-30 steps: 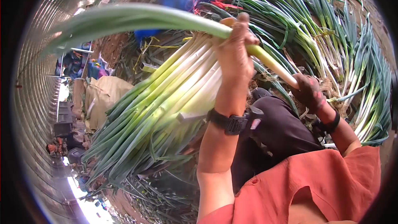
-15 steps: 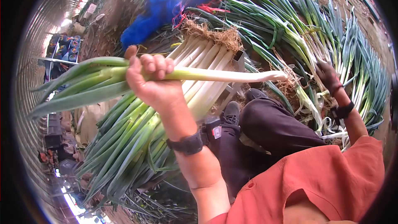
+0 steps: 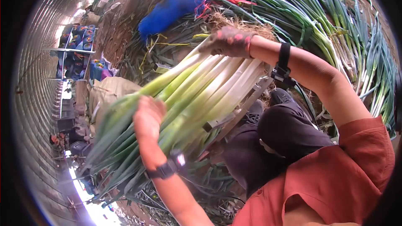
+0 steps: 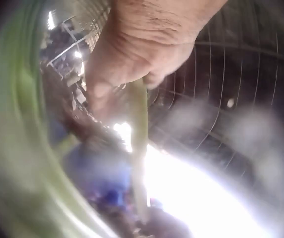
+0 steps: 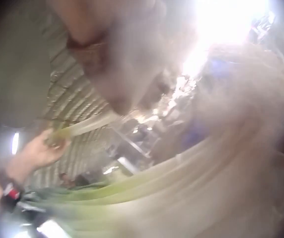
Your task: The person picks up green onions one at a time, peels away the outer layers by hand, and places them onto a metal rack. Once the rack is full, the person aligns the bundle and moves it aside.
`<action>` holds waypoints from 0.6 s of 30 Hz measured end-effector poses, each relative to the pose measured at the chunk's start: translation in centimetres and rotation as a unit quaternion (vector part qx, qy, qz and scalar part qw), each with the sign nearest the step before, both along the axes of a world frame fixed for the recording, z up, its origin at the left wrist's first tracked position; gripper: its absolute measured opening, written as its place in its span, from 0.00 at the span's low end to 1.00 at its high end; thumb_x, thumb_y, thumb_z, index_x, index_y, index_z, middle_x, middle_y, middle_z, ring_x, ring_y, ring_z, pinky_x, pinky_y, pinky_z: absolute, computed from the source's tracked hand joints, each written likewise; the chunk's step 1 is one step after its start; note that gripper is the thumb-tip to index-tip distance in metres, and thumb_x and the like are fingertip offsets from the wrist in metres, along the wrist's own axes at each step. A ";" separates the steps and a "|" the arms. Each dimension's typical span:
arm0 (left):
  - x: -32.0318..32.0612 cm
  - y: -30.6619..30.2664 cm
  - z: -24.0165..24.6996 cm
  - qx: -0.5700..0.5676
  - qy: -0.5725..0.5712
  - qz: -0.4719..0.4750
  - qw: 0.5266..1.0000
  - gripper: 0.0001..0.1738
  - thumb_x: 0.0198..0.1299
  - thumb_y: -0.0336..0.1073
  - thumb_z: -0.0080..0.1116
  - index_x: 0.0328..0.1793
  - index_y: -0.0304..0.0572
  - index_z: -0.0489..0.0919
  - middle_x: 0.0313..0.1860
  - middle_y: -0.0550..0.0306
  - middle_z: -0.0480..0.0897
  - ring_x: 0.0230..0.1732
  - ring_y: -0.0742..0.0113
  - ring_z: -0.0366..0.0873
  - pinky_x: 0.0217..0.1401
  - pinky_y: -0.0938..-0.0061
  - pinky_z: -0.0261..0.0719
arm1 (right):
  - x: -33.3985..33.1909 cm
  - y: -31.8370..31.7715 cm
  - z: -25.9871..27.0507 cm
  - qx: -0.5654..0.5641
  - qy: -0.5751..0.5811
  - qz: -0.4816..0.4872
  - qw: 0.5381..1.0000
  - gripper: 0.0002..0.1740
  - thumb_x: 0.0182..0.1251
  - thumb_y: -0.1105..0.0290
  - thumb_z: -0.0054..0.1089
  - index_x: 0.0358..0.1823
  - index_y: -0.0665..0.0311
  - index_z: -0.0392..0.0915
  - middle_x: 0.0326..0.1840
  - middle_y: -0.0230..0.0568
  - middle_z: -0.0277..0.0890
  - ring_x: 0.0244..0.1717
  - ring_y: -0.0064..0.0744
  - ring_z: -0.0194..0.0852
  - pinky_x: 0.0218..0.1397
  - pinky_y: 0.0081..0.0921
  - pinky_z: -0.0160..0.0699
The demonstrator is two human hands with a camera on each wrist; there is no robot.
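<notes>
A row of leeks [image 3: 222, 86] lies side by side, white stems and roots toward the top, green leaves toward the lower left. My gloved right hand [image 3: 230, 42] grips the white end of one leek [image 3: 176, 72] at the row's upper left edge. Around its greener part my bare left hand [image 3: 148, 117] is curled, blurred. In the left wrist view my left hand [image 4: 142, 44] holds a pale green stalk [image 4: 140, 119]. The right wrist view, badly blurred, has my gloved right hand [image 5: 117, 69] at the leek's pale end and my left hand [image 5: 45, 148] farther along.
Blue netting [image 3: 180, 6] and red string [image 3: 236, 0] lie behind the row. More leeks [image 3: 318, 29] are spread on the ground at the right. Tan sacking [image 3: 111, 94] and a shelf [image 3: 75, 52] of blue items stand at the left. My knees are below the row.
The held leek has gone from above the row down to its upper left edge. My right hand has left the leeks at the right and come across to grip its white end.
</notes>
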State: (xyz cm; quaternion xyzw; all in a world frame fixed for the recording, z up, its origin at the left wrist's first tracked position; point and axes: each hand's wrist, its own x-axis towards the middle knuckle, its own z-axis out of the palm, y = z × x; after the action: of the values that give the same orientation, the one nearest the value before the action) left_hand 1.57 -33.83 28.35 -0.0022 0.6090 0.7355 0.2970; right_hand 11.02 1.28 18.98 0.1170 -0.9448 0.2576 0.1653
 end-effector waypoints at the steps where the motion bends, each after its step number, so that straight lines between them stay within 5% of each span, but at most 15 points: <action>1: 3.6 1.5 2.6 -0.379 0.061 -0.011 0.923 0.19 0.62 0.49 0.55 0.49 0.41 0.77 0.45 0.54 0.82 0.44 0.56 0.79 0.51 0.62 0.79 | -0.8 0.4 -1.0 -0.007 0.000 0.001 1.000 0.20 0.62 0.65 0.51 0.56 0.38 0.76 0.38 0.37 0.82 0.37 0.40 0.81 0.42 0.33 0.79; 2: 3.1 1.0 2.5 -0.385 0.060 -0.010 0.921 0.19 0.62 0.49 0.55 0.49 0.41 0.77 0.45 0.54 0.82 0.44 0.56 0.79 0.51 0.62 0.79 | -1.4 0.7 -2.2 0.032 -0.048 -0.006 0.998 0.21 0.61 0.67 0.51 0.56 0.38 0.76 0.38 0.35 0.82 0.38 0.39 0.81 0.43 0.32 0.79; 3: 2.6 0.5 2.4 -0.521 0.262 -0.010 0.812 0.20 0.63 0.48 0.55 0.51 0.40 0.77 0.47 0.53 0.81 0.47 0.54 0.78 0.52 0.60 0.77 | -1.8 0.7 -3.2 0.071 -0.098 -0.010 0.993 0.22 0.60 0.68 0.51 0.56 0.38 0.76 0.38 0.33 0.82 0.39 0.38 0.81 0.44 0.32 0.79; 4: 2.0 -0.1 2.2 -0.618 0.446 -0.011 0.647 0.21 0.63 0.48 0.55 0.54 0.40 0.76 0.50 0.52 0.80 0.50 0.52 0.77 0.54 0.58 0.75 | -2.0 0.5 -2.9 0.065 -0.101 -0.006 0.993 0.22 0.60 0.68 0.51 0.56 0.38 0.76 0.38 0.33 0.82 0.39 0.38 0.81 0.44 0.32 0.79; 5: 1.0 -0.3 2.1 -0.622 0.566 -0.054 0.538 0.26 0.65 0.52 0.50 0.61 0.43 0.73 0.58 0.48 0.76 0.58 0.49 0.72 0.64 0.49 0.63 | -2.1 0.7 -2.3 0.068 -0.134 0.001 0.989 0.22 0.60 0.69 0.51 0.55 0.38 0.77 0.39 0.32 0.82 0.40 0.37 0.81 0.45 0.32 0.79; 6: -0.3 -0.3 1.2 -0.624 0.564 -0.058 0.538 0.26 0.65 0.52 0.50 0.61 0.43 0.73 0.58 0.48 0.76 0.58 0.49 0.72 0.64 0.49 0.63 | -2.1 1.0 -2.0 0.070 -0.167 0.005 0.983 0.22 0.59 0.70 0.51 0.54 0.39 0.78 0.39 0.30 0.82 0.40 0.36 0.80 0.46 0.32 0.79; 8: -3.1 -0.3 -1.7 -0.661 0.667 -0.091 0.332 0.28 0.65 0.56 0.44 0.64 0.49 0.70 0.61 0.49 0.74 0.63 0.50 0.68 0.71 0.43 0.47 | -2.9 1.5 -4.1 0.077 -0.124 0.024 0.989 0.21 0.58 0.69 0.52 0.52 0.40 0.79 0.40 0.29 0.82 0.41 0.36 0.80 0.47 0.31 0.78; 10: -3.7 0.6 -1.2 -0.670 0.633 -0.140 0.360 0.30 0.64 0.60 0.41 0.66 0.54 0.68 0.62 0.49 0.72 0.65 0.51 0.66 0.72 0.39 0.40 | -3.1 1.8 -4.6 0.087 -0.040 0.039 0.995 0.20 0.56 0.69 0.54 0.50 0.42 0.80 0.40 0.28 0.82 0.41 0.36 0.80 0.46 0.32 0.78; 12: -3.7 1.7 1.2 -0.725 0.420 -0.273 0.473 0.29 0.63 0.61 0.44 0.62 0.52 0.71 0.59 0.49 0.74 0.64 0.51 0.67 0.72 0.39 0.41 | -3.1 1.8 -4.9 0.089 -0.019 0.020 0.996 0.19 0.55 0.69 0.55 0.49 0.42 0.81 0.40 0.29 0.82 0.41 0.36 0.80 0.47 0.32 0.77; 13: -3.0 2.2 1.9 -0.719 0.453 -0.285 0.444 0.29 0.62 0.61 0.45 0.57 0.48 0.74 0.54 0.45 0.77 0.60 0.49 0.71 0.71 0.44 0.47 | -3.1 1.9 -5.1 0.092 0.007 0.005 0.996 0.19 0.54 0.68 0.56 0.48 0.41 0.82 0.39 0.29 0.82 0.40 0.35 0.80 0.47 0.33 0.77; 18: -1.6 1.8 2.0 -0.678 0.464 -0.344 0.455 0.31 0.62 0.62 0.45 0.50 0.39 0.77 0.44 0.40 0.79 0.50 0.44 0.74 0.60 0.54 0.64 | -2.6 2.0 -5.4 -0.011 -0.108 0.015 0.994 0.18 0.53 0.65 0.57 0.46 0.35 0.83 0.41 0.29 0.81 0.44 0.37 0.79 0.51 0.31 0.73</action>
State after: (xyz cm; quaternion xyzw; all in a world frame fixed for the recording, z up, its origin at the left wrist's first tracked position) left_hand -0.06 -32.01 30.34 0.3487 0.9140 -0.1794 0.1043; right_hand 8.42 3.31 13.57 0.1005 -0.9523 0.2819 0.0603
